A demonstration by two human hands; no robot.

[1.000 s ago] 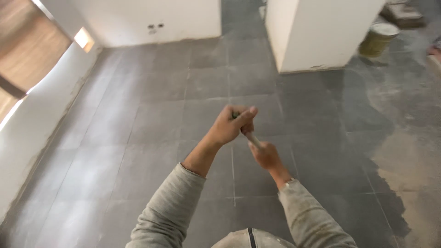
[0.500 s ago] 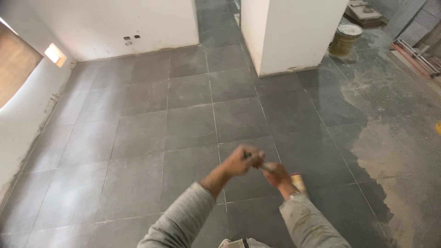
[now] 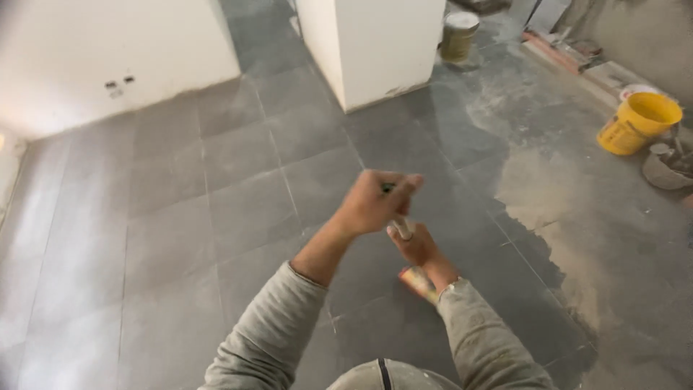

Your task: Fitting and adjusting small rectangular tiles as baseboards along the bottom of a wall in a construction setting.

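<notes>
Grey tiles (image 3: pixel 238 202) lie below you. Your left hand (image 3: pixel 375 204) is clamped on a small tool (image 3: pixel 401 227), your right hand (image 3: pixel 415 245) closed on its lower end; yellow bucket (image 3: pixel 639 123) at two o'clock.

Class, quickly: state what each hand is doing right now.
Left hand: closed on a thin tool.
Right hand: gripping the same tool's lower end.

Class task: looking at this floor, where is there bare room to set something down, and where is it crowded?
Bare grey tiles run from the left hand to the white wall. More lie before the white pillar. Crowded: the right edge, with the yellow bucket and grey tub.
</notes>
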